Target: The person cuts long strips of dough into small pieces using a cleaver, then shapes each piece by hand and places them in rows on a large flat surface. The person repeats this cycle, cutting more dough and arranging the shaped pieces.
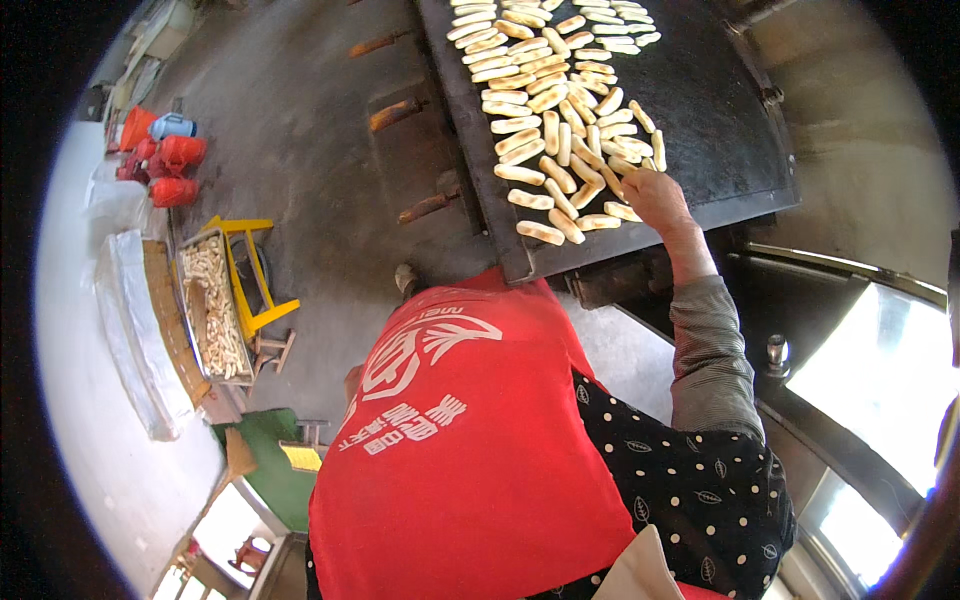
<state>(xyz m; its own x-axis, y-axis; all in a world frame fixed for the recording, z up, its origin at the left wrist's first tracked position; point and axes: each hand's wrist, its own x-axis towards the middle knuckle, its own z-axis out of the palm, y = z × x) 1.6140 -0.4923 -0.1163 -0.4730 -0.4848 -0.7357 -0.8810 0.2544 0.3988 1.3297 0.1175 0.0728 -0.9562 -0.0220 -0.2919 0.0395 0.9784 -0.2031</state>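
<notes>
- way over on the left, a pile of red bags sits on the floor, well out of my way
- next to that, a long tray on a yellow stand, heaped with pale dough sticks, parked within a turn of me I guess
- my left hand: not visible, my red apron hides that side, so can't tell what it's doing
- the big dark griddle holds rows of dough pieces, laid close but mostly flat so each one touches the hot plate
- my right hand is at the near right corner, fingers curled down onto a piece, looks like a light pinch
</notes>
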